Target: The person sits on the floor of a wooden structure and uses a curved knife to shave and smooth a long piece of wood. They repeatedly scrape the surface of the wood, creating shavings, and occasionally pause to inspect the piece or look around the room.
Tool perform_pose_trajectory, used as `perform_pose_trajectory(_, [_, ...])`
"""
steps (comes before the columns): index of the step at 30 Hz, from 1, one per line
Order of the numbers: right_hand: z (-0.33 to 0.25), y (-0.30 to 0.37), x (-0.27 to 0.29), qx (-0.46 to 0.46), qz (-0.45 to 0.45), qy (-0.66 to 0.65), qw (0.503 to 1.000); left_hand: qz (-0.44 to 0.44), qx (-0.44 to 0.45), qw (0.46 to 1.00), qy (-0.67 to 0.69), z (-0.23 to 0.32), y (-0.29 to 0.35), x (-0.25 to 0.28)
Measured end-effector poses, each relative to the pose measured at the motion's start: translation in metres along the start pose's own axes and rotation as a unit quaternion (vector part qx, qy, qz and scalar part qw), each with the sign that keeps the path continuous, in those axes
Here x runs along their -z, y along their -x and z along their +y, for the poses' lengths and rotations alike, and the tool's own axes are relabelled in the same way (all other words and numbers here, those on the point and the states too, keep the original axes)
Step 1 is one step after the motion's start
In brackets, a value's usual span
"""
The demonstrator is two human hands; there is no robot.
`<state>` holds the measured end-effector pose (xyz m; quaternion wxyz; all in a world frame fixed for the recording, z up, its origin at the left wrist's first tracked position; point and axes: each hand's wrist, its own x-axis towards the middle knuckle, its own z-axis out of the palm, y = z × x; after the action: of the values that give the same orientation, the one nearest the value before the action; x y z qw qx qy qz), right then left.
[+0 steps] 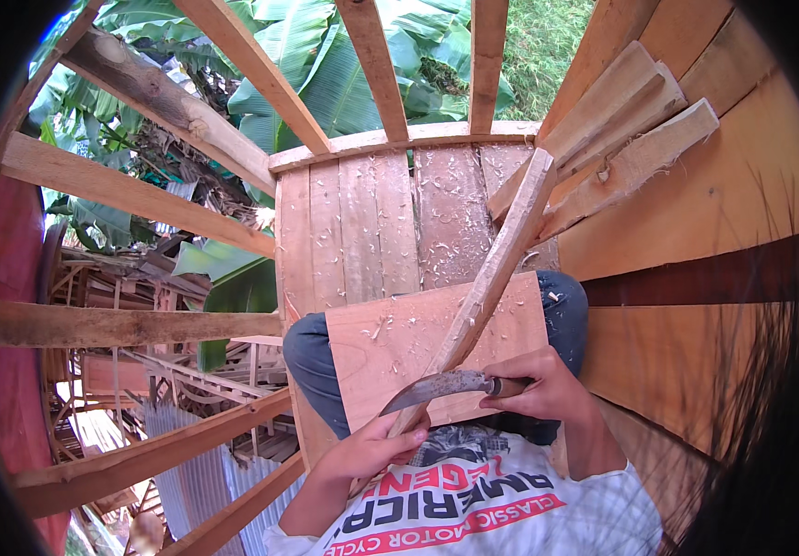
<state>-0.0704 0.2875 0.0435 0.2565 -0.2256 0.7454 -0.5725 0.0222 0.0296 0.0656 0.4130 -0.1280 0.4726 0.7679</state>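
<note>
My left hand (379,451) is closed round the near end of a long, rough wooden stick (484,287), which slants away from me to the upper right. In my right hand (546,387) is the wooden handle of a curved knife (441,385). Its dark, worn blade lies across the stick just beyond my left hand; whether the edge is cutting in cannot be made out. Under the stick a flat wooden board (436,338) rests over my lap, with pale shavings scattered on it.
Several rough wood pieces (631,148) lean at the far right by a plank wall (696,195). Shavings cover the plank floor (353,213) ahead. Wooden rails (131,327) fence the left and far sides, with banana leaves (302,74) and corrugated metal sheets (177,454) beyond.
</note>
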Motion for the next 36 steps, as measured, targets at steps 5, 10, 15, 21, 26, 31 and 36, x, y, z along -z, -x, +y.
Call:
perform_pose_trajectory(5, [0.003, -0.001, 0.006, 0.074, -0.016, -0.019, 0.997, -0.015, -0.006, 0.998, 0.066, -0.018, -0.007, 0.003])
perform_pose_trajectory(10, [-0.002, -0.009, 0.020, -0.026, 0.132, 0.017, 0.991, -0.020, -0.023, 0.998, 0.060, -0.008, 0.000, 0.003])
perform_pose_trajectory(15, [-0.001, -0.007, 0.018, 0.001, 0.153, 0.008, 0.988, -0.002, 0.002, 1.000, 0.026, -0.008, 0.004, -0.003])
perform_pose_trajectory(21, [-0.004, -0.011, 0.012, -0.047, 0.187, -0.003, 0.981, -0.021, 0.002, 0.999, 0.046, -0.014, -0.002, 0.003])
perform_pose_trajectory(26, [0.003, -0.008, 0.012, -0.019, 0.153, 0.011, 0.988, -0.026, 0.005, 0.998, 0.062, -0.014, -0.003, 0.003])
perform_pose_trajectory(31, [0.013, -0.004, 0.025, -0.038, 0.094, 0.009, 0.995, -0.006, 0.005, 1.000, 0.013, -0.004, -0.001, 0.000])
perform_pose_trajectory(36, [0.008, -0.009, 0.017, -0.013, 0.135, 0.005, 0.991, 0.024, -0.001, 1.000, -0.016, -0.016, -0.003, 0.005])
